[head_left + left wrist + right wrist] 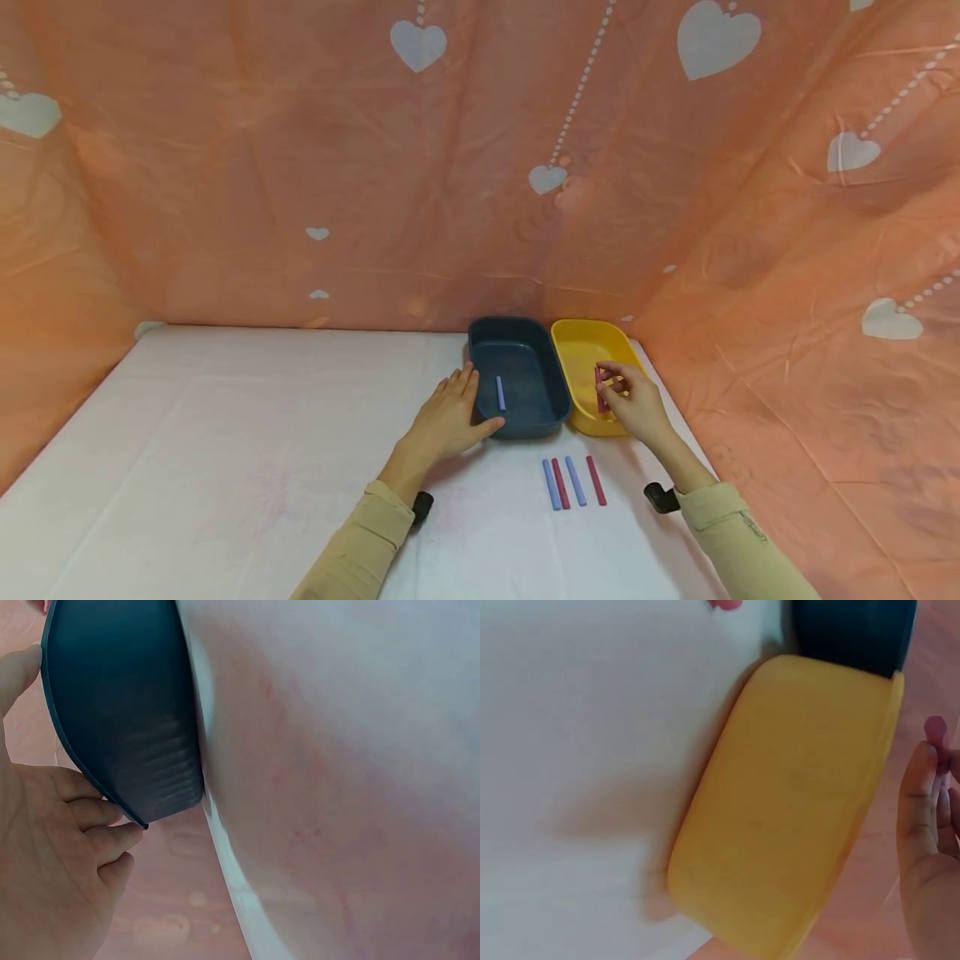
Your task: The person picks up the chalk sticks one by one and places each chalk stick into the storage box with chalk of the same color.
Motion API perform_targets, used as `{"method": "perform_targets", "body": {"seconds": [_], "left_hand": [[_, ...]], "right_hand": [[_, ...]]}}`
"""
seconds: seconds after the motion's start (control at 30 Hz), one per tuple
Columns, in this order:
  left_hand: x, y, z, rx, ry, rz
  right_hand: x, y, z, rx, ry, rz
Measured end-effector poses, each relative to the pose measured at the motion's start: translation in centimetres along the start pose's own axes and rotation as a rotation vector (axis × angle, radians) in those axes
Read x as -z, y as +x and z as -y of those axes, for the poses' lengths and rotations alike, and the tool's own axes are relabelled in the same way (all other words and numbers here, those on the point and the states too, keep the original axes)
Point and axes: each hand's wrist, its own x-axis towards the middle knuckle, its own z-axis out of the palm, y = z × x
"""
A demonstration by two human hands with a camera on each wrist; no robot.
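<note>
My left hand point(447, 415) rests on the left rim of a dark blue tray point(525, 421), its fingers along the side and the thumb at the near edge. The left wrist view shows these fingertips touching that rim. One blue chalk stick point(500, 393) lies inside this tray. Above the yellow tray point(581, 358), my right hand point(636, 404) pinches a red chalk stick point(598, 379) between thumb and fingers. The stick's rounded end point(935, 727) pokes out past the fingertips in the right wrist view.
In front of the trays, blue chalk sticks point(551, 485) and red chalk sticks point(596, 481) lie in a row on the white tabletop point(225, 467). An orange curtain point(360, 167) with hearts hangs behind and at both sides. The two trays stand side by side near the back edge.
</note>
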Motion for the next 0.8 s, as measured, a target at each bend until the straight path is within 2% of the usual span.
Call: {"method": "perform_targets", "body": {"seconds": [0.27,0.8], "left_hand": [[0.0,0.0,0.0,0.009,0.011,0.012],[-0.1,0.1,0.1,0.009,0.007,0.006]], "right_hand": [[-0.1,1.9,-1.3,-0.021,-0.027,0.035],[-1.3,5.1,-2.9,-0.190,0.035,0.197]]}}
